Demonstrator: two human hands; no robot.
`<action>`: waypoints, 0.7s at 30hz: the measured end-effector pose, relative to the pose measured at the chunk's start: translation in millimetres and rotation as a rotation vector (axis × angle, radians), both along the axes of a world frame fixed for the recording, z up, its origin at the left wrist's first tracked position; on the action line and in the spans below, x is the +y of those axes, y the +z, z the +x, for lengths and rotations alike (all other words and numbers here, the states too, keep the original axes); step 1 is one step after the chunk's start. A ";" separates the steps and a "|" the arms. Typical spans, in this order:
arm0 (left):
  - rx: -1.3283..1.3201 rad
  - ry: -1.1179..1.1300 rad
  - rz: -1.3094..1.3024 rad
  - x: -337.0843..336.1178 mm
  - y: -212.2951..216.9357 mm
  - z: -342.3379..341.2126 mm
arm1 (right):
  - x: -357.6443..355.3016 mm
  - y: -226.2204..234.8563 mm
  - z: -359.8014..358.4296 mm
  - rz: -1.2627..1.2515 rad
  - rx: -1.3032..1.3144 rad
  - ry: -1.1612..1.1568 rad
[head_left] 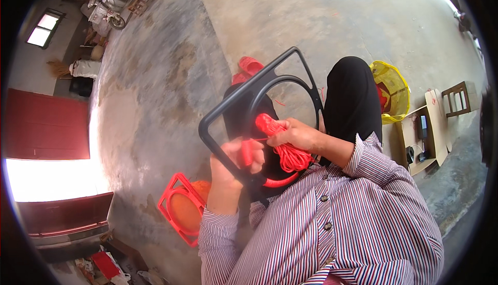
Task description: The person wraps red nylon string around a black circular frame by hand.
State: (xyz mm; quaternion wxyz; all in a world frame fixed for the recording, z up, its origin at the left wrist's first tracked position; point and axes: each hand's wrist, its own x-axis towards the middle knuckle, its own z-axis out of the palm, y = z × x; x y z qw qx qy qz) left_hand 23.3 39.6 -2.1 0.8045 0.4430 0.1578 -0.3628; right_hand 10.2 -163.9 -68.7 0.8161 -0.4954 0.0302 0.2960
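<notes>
A black frame (249, 87) with a round ring inside it lies across my lap, tilted. Red cord is wound tightly round part of the ring (282, 181) near my belly. My left hand (233, 163), slightly blurred, is closed round the frame's near left side, with a red wrapped piece (247, 152) showing among the fingers. In my right hand (298, 135) is a looped bundle of red cord (291, 158), gripped near its upper end above the ring. A short strand of cord runs between the two hands.
A red frame (193, 194) with an orange round middle sits on the floor at my left. To my right are a yellow basket (404, 90) with red stuff inside, an open cardboard box (440, 129) and a small wooden stool (461, 99). A motorbike (115, 20) stands far left.
</notes>
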 end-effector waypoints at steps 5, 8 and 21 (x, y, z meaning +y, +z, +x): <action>-0.183 0.003 -0.082 -14.5 8.2 -16.3 | 8.9 -43.8 29.8 -0.295 -0.421 -0.207; -0.288 0.065 -0.079 -22.9 7.4 -28.9 | -3.4 18.0 29.5 -0.121 -0.400 -0.156; -0.041 -0.046 -0.487 -21.2 -7.9 -23.0 | -24.8 43.7 5.3 0.173 -0.236 -0.252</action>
